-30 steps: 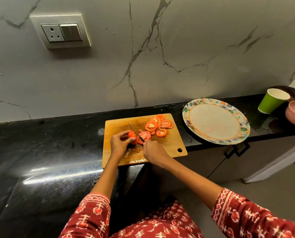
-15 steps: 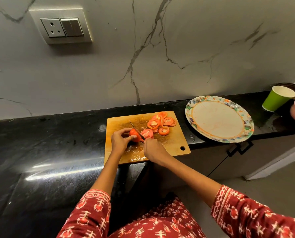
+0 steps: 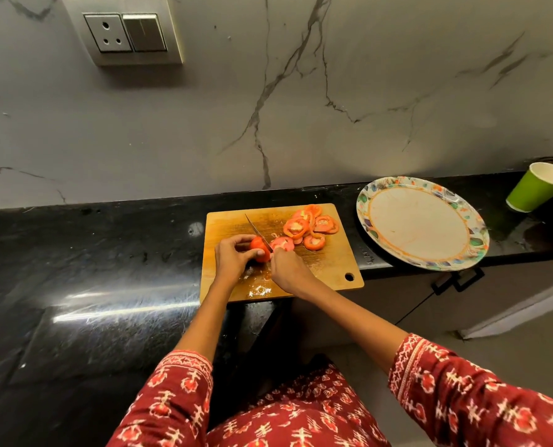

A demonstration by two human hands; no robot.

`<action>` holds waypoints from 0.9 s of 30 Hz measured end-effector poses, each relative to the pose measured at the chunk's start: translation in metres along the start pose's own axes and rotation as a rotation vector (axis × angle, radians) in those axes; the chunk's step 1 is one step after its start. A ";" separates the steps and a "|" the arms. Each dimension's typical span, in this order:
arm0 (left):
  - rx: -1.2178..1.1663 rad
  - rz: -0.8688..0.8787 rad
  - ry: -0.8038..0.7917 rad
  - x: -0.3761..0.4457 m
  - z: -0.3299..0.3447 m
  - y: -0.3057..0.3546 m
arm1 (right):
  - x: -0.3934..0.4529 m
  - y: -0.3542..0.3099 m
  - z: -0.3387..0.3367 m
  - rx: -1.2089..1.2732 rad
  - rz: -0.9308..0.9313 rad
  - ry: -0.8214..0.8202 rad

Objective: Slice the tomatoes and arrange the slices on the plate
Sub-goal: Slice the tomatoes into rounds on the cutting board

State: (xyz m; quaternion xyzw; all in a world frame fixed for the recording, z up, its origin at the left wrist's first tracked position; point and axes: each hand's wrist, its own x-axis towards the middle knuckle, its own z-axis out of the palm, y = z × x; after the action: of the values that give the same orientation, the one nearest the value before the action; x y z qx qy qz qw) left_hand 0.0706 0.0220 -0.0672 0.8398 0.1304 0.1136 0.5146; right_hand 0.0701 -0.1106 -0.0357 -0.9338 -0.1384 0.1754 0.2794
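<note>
Left hand [image 3: 233, 258] gripped my tomato [image 3: 259, 248], right hand [image 3: 289, 271] clutched the knife [image 3: 258, 232], slices [image 3: 310, 227] at two o'clock.

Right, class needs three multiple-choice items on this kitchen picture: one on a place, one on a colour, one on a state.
1. Where do the cut tomato slices lie?
A cutting board
B plate
C counter

2. What colour is the paper cup?
A pink
B green
C white

3. The plate holds:
A slices
B a knife
C no slices

Key: A, they are heaped on the cutting board; B, its outside is green; C, its middle shows bare.
</note>
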 end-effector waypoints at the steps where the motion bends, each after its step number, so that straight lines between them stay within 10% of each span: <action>1: 0.003 0.006 -0.006 0.000 0.001 0.001 | -0.002 0.002 -0.001 -0.007 -0.012 0.002; 27: -0.021 -0.030 0.213 -0.010 0.009 -0.003 | 0.008 0.005 0.016 0.026 -0.006 0.031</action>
State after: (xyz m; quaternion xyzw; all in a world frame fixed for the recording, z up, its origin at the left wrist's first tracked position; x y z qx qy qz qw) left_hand 0.0635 0.0123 -0.0741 0.8154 0.1959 0.1959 0.5082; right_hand 0.0718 -0.1043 -0.0536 -0.9322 -0.1348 0.1620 0.2944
